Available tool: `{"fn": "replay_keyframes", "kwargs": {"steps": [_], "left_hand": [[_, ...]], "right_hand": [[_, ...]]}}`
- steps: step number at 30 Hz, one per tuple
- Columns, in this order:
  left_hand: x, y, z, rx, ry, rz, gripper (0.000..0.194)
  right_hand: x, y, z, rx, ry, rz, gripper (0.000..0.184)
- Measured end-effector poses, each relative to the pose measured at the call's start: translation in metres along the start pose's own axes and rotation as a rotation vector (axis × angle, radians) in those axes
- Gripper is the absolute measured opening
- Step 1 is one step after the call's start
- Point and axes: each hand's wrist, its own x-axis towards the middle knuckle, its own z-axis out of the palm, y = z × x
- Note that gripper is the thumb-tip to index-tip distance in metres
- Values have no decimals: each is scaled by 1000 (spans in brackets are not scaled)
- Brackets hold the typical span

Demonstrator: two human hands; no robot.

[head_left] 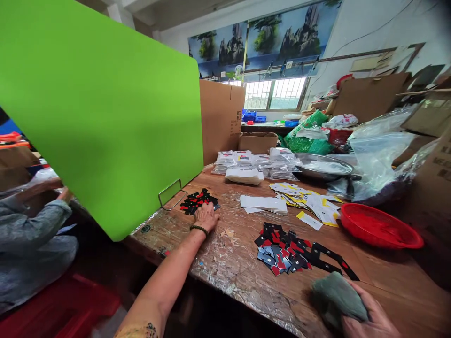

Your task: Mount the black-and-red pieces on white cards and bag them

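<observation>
Reaching far forward, left hand [206, 217] flat and palm-down on the bench [232, 263], fingers spread and loosely open, fingertips touching the near edge of a small pile of black-and-red cards [198, 200]; nothing pinched or lifted. Pile just beyond the fingers, spread slightly longer across than deep, a wire stand [171, 195] just to its left at the foot of a green panel [102, 117]. Right hand [369, 321] low at the near bench edge, closed around a grey-green cloth [338, 298], thumb side hidden under the fabric. Just ahead and left of that hand, a larger heap of black-and-red cards [285, 253], with a strip of joined cards trailing right toward it; right hand clearly nearer to this heap, left hand nearer to the small pile. Further out, white and yellow labels [310, 202], a red plastic basket [380, 225], bagged goods [257, 162] and a metal pan [326, 166]. Off to the far left, another person's sleeve [31, 225].
</observation>
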Motion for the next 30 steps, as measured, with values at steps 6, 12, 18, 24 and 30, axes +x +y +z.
{"fn": "replay_keyframes", "kwargs": {"steps": [6,12,18,24,30], "left_hand": [[6,-21,-4,-18,2,-60,23],[-41,1,-1,-252,8,45,28],[-124,66,26,-1211,-423,344,20],[-109,92,44,-1046,-411,296,28],[-33,68,31,-234,7,411,33]], "right_hand": [[-2,-5,7,16,18,-43,59],[-19,-35,38,176,-62,-343,55],[-35,-92,82,362,-150,-534,41],[0,-50,56,210,-27,-317,39],[15,2,13,10,102,-161,54]]}}
